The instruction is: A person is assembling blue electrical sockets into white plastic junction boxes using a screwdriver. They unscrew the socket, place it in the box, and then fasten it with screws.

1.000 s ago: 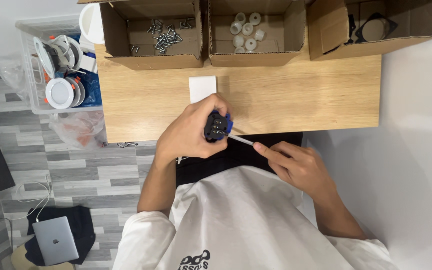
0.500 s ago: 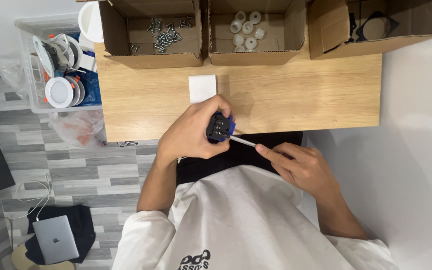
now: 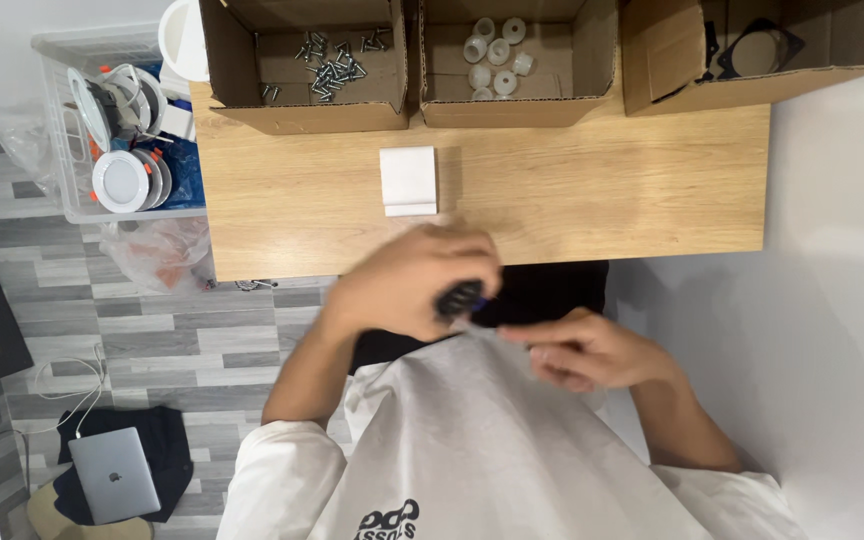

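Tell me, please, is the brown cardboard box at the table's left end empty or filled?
Partly filled: the brown cardboard box stands open-topped, with loose metal screws scattered over its floor, much of which shows bare.

The bench [image 3: 602, 190] is pale wood with a smooth matt grain. Three boxes [image 3: 302, 110] at twelve o'clock are rough brown cardboard; one holds shiny metal screws [image 3: 327, 70]. The white block [image 3: 408, 180] looks smooth plastic. The shirt [image 3: 482, 450] is matt white cloth.
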